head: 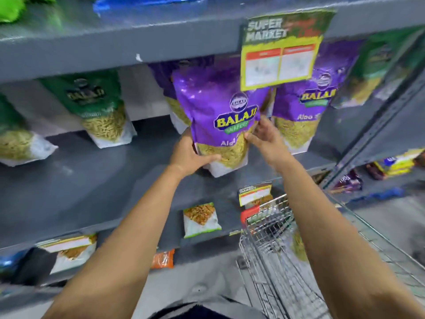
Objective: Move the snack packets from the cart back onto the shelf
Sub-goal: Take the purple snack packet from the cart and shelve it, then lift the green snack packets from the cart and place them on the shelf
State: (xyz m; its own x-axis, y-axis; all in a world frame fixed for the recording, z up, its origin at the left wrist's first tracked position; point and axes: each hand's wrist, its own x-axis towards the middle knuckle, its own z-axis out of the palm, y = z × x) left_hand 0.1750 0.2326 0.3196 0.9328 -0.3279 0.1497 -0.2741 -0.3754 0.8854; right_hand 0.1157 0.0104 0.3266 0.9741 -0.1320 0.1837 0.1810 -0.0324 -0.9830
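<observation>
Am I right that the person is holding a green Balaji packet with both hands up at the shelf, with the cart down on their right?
Not quite: the packet held is purple, not green. The green packets stand further left on the shelf. The rest holds: the left hand and right hand both grip it at the shelf, and the cart is down on the right. The head view shows this.

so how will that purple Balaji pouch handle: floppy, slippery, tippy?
Purple pouch: glossy film, so probably slippery; both hands, left and right, clamp its lower part. Loose snack fills only the bottom, so likely light and floppy on top. Flat base may stand, but tips easily.
</observation>
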